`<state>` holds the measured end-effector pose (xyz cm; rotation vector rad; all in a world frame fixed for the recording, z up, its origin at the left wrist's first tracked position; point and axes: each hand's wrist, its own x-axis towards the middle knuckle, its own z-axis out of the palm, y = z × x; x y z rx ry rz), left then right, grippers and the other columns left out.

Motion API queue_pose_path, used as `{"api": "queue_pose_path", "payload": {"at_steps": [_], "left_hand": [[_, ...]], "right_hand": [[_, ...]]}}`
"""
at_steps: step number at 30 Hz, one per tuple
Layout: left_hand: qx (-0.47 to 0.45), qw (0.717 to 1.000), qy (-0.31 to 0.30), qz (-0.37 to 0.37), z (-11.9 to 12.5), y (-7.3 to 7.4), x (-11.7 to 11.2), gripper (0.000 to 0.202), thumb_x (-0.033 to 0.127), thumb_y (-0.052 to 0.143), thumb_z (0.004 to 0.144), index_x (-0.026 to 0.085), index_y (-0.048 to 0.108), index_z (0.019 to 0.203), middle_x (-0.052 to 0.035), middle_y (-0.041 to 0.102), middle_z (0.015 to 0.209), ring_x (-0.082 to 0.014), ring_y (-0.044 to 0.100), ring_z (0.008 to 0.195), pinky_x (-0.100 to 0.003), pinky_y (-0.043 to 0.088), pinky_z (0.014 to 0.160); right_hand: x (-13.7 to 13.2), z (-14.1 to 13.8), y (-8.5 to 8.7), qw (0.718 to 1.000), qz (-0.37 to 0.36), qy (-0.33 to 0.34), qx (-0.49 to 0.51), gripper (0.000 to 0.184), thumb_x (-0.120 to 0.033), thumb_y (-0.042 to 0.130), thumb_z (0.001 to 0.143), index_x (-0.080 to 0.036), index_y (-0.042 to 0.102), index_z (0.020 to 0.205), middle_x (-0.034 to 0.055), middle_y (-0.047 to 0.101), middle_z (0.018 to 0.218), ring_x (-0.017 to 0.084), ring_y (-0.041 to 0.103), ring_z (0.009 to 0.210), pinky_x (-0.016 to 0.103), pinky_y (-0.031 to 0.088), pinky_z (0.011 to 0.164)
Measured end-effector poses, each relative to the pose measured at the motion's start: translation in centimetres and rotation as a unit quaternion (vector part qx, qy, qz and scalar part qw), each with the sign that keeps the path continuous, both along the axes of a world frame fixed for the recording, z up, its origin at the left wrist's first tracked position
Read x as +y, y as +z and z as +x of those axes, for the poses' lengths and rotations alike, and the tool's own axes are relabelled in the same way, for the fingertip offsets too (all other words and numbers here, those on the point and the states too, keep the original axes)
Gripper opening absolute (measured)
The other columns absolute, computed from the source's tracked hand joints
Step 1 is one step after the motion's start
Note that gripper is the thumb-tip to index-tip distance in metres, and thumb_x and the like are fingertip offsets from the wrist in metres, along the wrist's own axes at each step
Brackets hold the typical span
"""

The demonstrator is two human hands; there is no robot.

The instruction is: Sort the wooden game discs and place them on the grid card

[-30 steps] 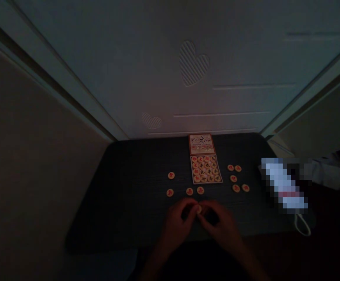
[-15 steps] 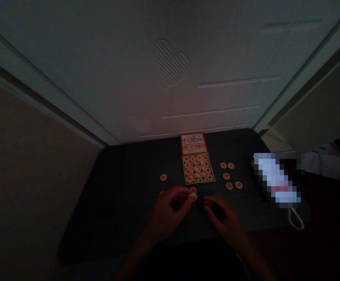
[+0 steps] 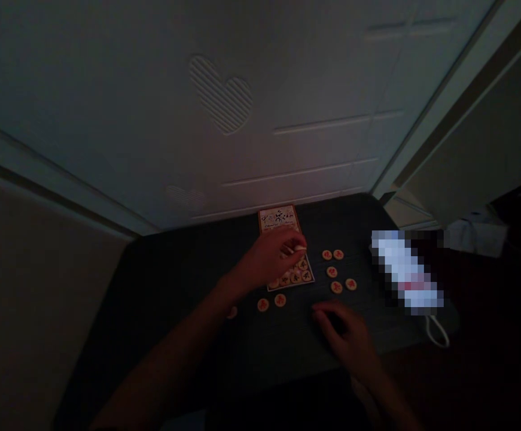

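Note:
The scene is very dim. My left hand (image 3: pixel 271 257) reaches forward over an open box of round game pieces (image 3: pixel 295 276) and pinches one pale round piece (image 3: pixel 300 248) at its fingertips. The box lid (image 3: pixel 277 218) lies just behind the tray. My right hand (image 3: pixel 345 335) rests on the dark table (image 3: pixel 174 287) near the front edge, fingers curled downward; I cannot make out anything in it. Loose pieces lie to the left (image 3: pixel 271 303) and to the right (image 3: pixel 338 270) of the box.
A white panelled wall with embossed hearts (image 3: pixel 222 93) stands behind the table. A blurred white object (image 3: pixel 406 269) lies at the table's right end, with a white cord loop (image 3: pixel 437 335) below it. A white item (image 3: pixel 475 236) sits further right.
My left hand has carried a piece from between both hands near the front edge forward to above the box. My right hand stayed low on the table. The view has swung left.

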<state>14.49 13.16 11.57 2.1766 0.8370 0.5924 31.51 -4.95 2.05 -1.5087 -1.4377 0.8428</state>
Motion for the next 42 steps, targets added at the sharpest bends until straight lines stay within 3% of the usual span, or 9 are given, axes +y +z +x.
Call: {"api": "queue_pose_path", "payload": {"at_steps": [8,16,21,27,42], "left_hand": [[0.033,0.999,0.019,0.038,0.5,0.5,2.1,0.019,0.036,0.070,0.088,0.020,0.069,0.098,0.0002,0.072,0.098,-0.0102,0.067,0.074,-0.025,0.054,0.073],[0.078,0.996,0.018,0.037,0.1,-1.2,4.2,0.017,0.034,0.063,0.092,0.021,0.070,0.099,-0.0004,0.076,0.087,-0.0142,0.070,0.075,-0.027,0.054,0.070],[0.118,0.991,-0.003,0.055,0.3,-2.3,4.4,0.016,0.034,0.062,0.091,0.022,0.070,0.098,-0.0006,0.075,0.086,-0.0149,0.070,0.076,-0.027,0.052,0.070],[0.181,0.971,-0.002,0.156,0.7,-2.9,4.2,0.015,0.033,0.064,0.090,0.023,0.074,0.094,-0.0028,0.073,0.088,-0.0173,0.066,0.080,-0.030,0.050,0.074],[0.186,0.957,-0.029,0.219,0.9,-4.2,4.8,0.017,0.033,0.061,0.094,0.024,0.074,0.099,-0.0033,0.076,0.097,-0.0210,0.067,0.094,-0.037,0.047,0.088]], "right_hand": [[0.3,0.0,0.2,1.000,-0.006,0.018,0.009,0.018,-0.033,0.058,0.096,-0.025,0.074,0.102,0.0051,0.076,0.097,0.020,0.072,0.089,0.029,0.057,0.079],[0.3,0.0,0.2,1.000,-0.004,0.017,0.006,0.017,-0.033,0.059,0.095,-0.025,0.074,0.101,0.0044,0.076,0.095,0.020,0.072,0.088,0.029,0.057,0.076],[0.3,-0.1,0.4,1.000,-0.003,0.016,0.006,0.017,-0.032,0.058,0.095,-0.026,0.074,0.101,0.0043,0.076,0.096,0.020,0.072,0.088,0.029,0.057,0.077],[0.3,-0.1,0.4,1.000,-0.010,0.016,0.002,0.016,-0.031,0.059,0.095,-0.026,0.074,0.100,0.0038,0.076,0.096,0.019,0.072,0.088,0.028,0.057,0.076],[0.3,-0.2,0.4,1.000,-0.008,0.012,-0.002,0.017,-0.031,0.058,0.095,-0.026,0.073,0.101,0.0041,0.076,0.096,0.020,0.072,0.088,0.029,0.057,0.077]]}}
